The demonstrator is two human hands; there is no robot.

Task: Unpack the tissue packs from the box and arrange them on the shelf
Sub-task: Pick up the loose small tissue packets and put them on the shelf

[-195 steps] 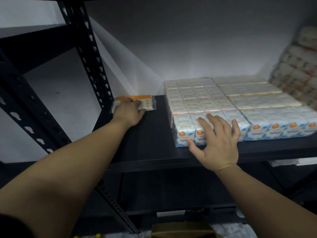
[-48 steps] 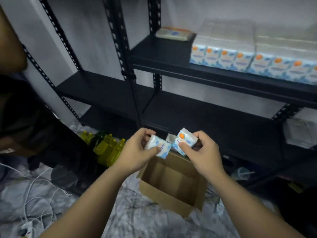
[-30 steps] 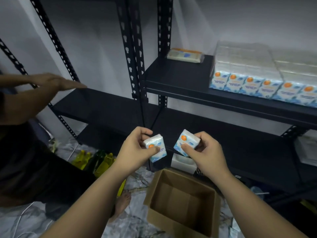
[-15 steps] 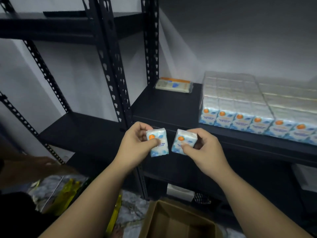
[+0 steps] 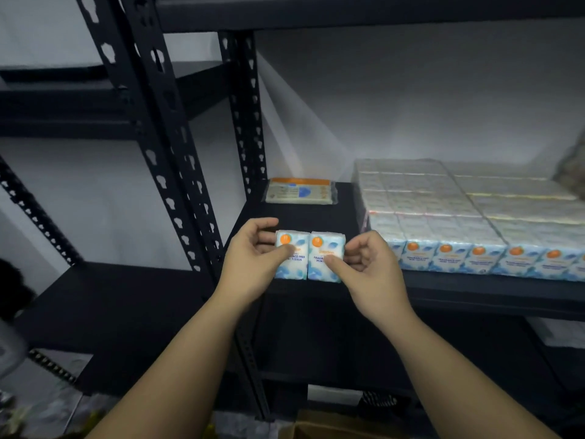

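Note:
My left hand (image 5: 250, 258) pinches a small blue-and-white tissue pack (image 5: 292, 263) with an orange dot. My right hand (image 5: 368, 264) pinches a second tissue pack (image 5: 326, 245) of the same kind. The two packs stand upright, side by side and touching, at the front edge of the black shelf (image 5: 316, 217). To their right, a block of several matching tissue packs (image 5: 459, 217) fills the shelf in neat rows. The cardboard box (image 5: 316, 429) shows only as a brown edge at the bottom of the view.
A flat orange-edged pack (image 5: 300, 191) lies at the back left of the shelf. Black perforated uprights (image 5: 164, 153) rise to the left of my hands. A lower black shelf (image 5: 110, 305) extends to the left. A white wall stands behind.
Both hands have lifted the two packs up from the box to the front of the shelf and brought them together side by side. The view has risen with them.

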